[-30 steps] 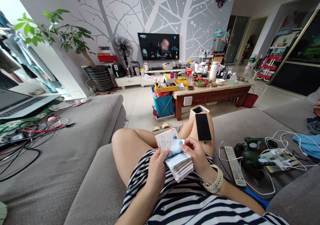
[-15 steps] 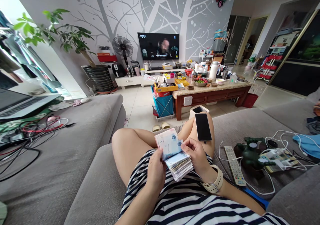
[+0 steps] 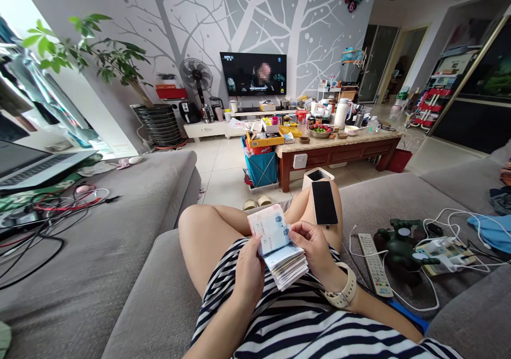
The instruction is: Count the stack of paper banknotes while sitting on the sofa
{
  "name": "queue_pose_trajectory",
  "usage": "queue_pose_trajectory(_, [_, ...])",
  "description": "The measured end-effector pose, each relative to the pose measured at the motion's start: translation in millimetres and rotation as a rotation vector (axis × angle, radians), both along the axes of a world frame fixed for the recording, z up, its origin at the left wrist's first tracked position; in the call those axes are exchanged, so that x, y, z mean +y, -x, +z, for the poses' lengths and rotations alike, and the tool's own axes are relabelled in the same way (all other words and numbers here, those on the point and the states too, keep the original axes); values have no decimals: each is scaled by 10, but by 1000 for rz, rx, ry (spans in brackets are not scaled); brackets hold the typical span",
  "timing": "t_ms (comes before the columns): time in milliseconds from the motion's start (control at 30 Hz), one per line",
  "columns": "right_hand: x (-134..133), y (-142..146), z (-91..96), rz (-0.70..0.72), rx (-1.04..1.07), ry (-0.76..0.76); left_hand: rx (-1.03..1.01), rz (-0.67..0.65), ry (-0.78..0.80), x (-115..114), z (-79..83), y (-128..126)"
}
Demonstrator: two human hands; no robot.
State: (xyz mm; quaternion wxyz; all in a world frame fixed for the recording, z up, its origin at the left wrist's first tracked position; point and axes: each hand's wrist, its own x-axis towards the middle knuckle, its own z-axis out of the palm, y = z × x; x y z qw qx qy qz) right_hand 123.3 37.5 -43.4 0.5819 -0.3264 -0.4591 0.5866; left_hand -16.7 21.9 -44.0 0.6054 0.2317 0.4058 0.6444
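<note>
A thick wad of banknotes (image 3: 285, 268), pale with blue print, is bent open over my lap. My left hand (image 3: 250, 274) pinches it from the left, thumb on the face of the notes. The upper notes (image 3: 268, 226) stand up above the fold, showing printed text and small dark blue portraits. My right hand (image 3: 315, 252) grips the right side, with thumb and forefinger at the edge of the top notes. The lower notes fan out in layers toward me. A phone (image 3: 324, 203) rests face up on my right leg, just beyond my right hand.
To my right on the sofa lie a remote control (image 3: 374, 263), a dark green figure-like object (image 3: 403, 244) and a power strip (image 3: 447, 255) with white cables. Tangled cables (image 3: 48, 215) and a laptop (image 3: 38, 164) are on the left. A cluttered coffee table (image 3: 339, 148) stands ahead.
The upper notes have shifted slightly, and more of the portraits and text shows beside my right fingers. Both hands keep nearly the same place and grip.
</note>
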Motion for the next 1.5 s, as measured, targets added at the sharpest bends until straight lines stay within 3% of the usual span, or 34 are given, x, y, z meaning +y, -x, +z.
queue_pose_trajectory(600, [-4,-8,-2,4,-17,-31,50,24,-29,10,-10,17])
queue_pose_trajectory(1000, [-23,-28,3,-35,-55,-148,12,-7,-5,1,11,2])
queue_pose_trajectory(1500, [19,1,-39,-33,-22,-30,17,-64,15,-41,38,6])
